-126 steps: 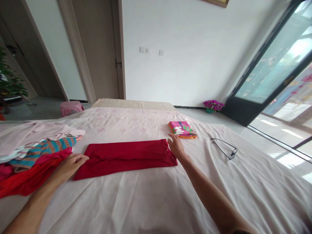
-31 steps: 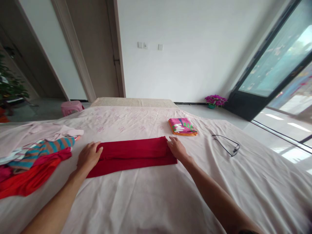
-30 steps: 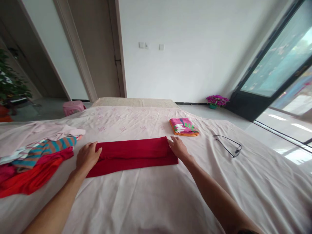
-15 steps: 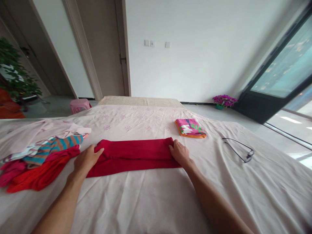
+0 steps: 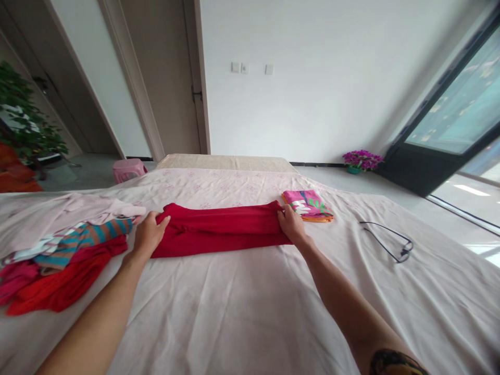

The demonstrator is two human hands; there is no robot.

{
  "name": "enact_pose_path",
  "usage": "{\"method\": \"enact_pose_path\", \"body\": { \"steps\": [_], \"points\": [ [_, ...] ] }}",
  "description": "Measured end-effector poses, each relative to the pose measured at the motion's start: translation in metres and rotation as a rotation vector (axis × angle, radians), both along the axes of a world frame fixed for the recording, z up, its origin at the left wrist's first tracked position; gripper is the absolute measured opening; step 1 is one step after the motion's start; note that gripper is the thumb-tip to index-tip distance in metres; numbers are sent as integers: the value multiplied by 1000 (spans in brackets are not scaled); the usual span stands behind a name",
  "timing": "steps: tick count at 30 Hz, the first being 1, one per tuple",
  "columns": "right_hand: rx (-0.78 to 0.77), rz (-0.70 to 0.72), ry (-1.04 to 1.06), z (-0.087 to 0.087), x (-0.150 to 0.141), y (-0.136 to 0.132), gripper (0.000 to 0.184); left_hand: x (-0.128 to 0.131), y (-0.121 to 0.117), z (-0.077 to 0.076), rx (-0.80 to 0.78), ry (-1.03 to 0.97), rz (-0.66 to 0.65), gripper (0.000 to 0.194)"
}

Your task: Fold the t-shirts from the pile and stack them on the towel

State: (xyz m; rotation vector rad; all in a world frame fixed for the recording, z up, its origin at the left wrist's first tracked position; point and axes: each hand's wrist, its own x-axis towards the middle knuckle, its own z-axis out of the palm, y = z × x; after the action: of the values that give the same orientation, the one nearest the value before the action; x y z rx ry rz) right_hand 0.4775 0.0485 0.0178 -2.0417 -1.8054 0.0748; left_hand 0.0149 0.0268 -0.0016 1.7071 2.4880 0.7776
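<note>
In the head view, a room with a white wall (image 5: pixel 312 114) and a brown door (image 5: pixel 162 78) stands behind a bed covered by a pale pink sheet (image 5: pixel 242 323) with small printed flowers toward its far end. A pink plastic stool (image 5: pixel 128 171) stands on the floor beyond the bed's far left, and a pot of purple flowers (image 5: pixel 363 160) sits by the base of the wall, near the dark-framed glass door (image 5: pixel 414 161). Across the middle of the bed stretches a dark red garment (image 5: pixel 226 229), folded into a long strip. The two hands are well apart, each clamped on one end of it: the left hand (image 5: pixel 150 234) pinches its left end, thumb on top, and the right hand (image 5: pixel 292 224) grips its right end. Whether the strip is lifted off the sheet is hard to tell. Just beyond the right hand lies a folded pink and orange cloth (image 5: pixel 310 203) with white and green print; farther right, black-framed eyeglasses (image 5: pixel 404 253) rest with their temples extended. Left of the left hand, a loose heap holds a pale pink garment (image 5: pixel 70 211), a blue-and-brown striped garment (image 5: pixel 84 240) and a bright red garment (image 5: pixel 64 286).
</note>
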Motion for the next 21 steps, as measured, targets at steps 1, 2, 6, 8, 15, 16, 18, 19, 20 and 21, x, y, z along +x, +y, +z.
{"method": "enact_pose_path", "body": {
  "steps": [1,2,6,8,15,16,18,19,20,21],
  "points": [
    [-35,-13,-10,-2,1,4,30,3,3,-1,-44,12,5,44],
    [-71,-26,-23,-4,2,6,30,6,5,-3,-85,20,14,45],
    [-17,-40,-130,-6,-7,5,35,31,6,-3,46,167,22,50],
    [76,55,-176,-4,-28,2,39,57,9,0,203,236,-129,46],
    [-19,565,-185,-22,-123,1,57,161,30,-26,116,224,-623,45],
    [-43,576,-201,-27,-124,3,58,164,29,-32,99,231,-637,46],
    [-72,564,-234,-36,-115,8,59,158,25,-39,66,249,-644,50],
    [-77,547,-249,-39,-106,11,59,151,23,-40,47,262,-633,52],
    [-80,528,-264,-40,-95,14,60,142,20,-40,22,275,-612,54],
    [-82,507,-278,-42,-84,16,60,131,18,-39,-7,288,-582,55]
  ]
}}
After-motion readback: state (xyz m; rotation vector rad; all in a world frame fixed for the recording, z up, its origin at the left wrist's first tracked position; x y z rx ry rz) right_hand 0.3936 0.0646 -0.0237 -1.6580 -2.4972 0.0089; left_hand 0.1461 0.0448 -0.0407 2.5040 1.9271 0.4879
